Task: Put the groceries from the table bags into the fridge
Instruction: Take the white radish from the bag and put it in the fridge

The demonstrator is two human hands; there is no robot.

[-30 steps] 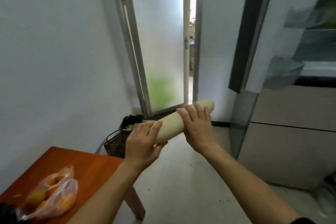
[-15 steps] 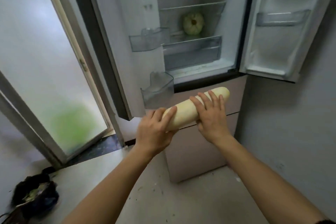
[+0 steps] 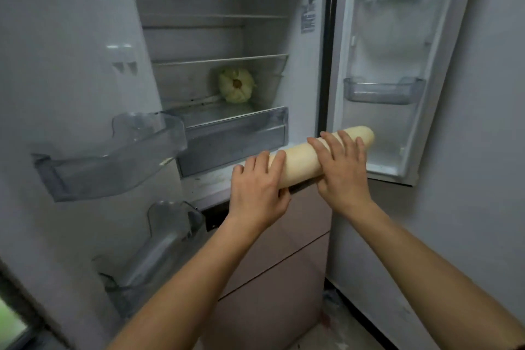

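both hands grasp the white radish [image 3: 301, 160] in front of the open fridge [image 3: 298, 71], left hand [image 3: 257, 185] at its near end, right hand [image 3: 341, 170] around the middle, far tip poking out past it.

A plain grey-white painted wall [image 3: 483, 122] fills the right side of the view, smooth, with a few faint scuff marks low down. A dark skirting strip [image 3: 366, 321] runs along the wall's base. Just out from it lies a pale speckled floor [image 3: 343, 335], with a small reddish stain [image 3: 324, 319] on it near the wall's foot. Far left of the wall, in the bottom corner, a dark door frame [image 3: 37, 335] borders a frosted glass pane [image 3: 8, 325] that glows green.
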